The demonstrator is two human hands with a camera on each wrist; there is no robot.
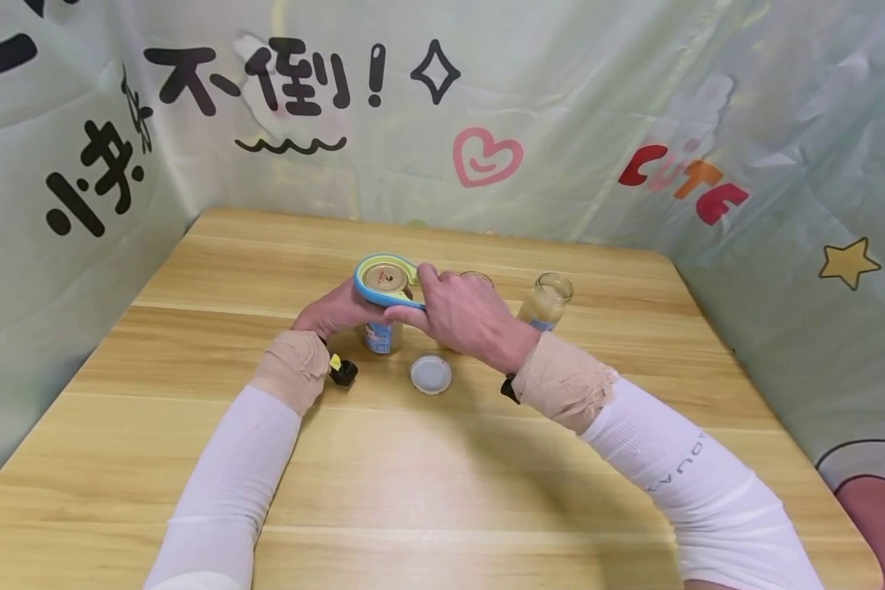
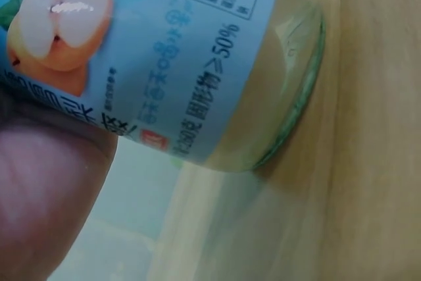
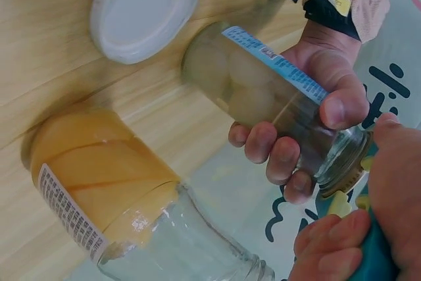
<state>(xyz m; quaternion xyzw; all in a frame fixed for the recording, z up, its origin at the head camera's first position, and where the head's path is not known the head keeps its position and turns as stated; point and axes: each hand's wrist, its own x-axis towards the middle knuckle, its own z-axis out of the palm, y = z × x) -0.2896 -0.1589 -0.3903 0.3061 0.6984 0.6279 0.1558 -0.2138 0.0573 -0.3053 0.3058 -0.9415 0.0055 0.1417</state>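
My left hand (image 1: 342,310) grips a glass jar of pale fruit (image 3: 243,83) around its side, with the jar standing on the table. Its blue label (image 2: 171,51) with a pear picture fills the left wrist view. Over the gold lid (image 1: 385,279) sits a blue and green jar opener (image 1: 366,295), its loop around the lid. My right hand (image 1: 472,311) holds the opener's handles, fingers curled round them. In the right wrist view the right hand (image 3: 395,189) is close against the lid, next to the left thumb.
A white lid (image 1: 431,374) lies on the table in front of the jar. A glass jar with orange fruit (image 3: 105,169) stands nearby. Further right is a jar without a lid (image 1: 553,303). The black object (image 1: 343,374) is by the left wrist. Fabric walls surround the table.
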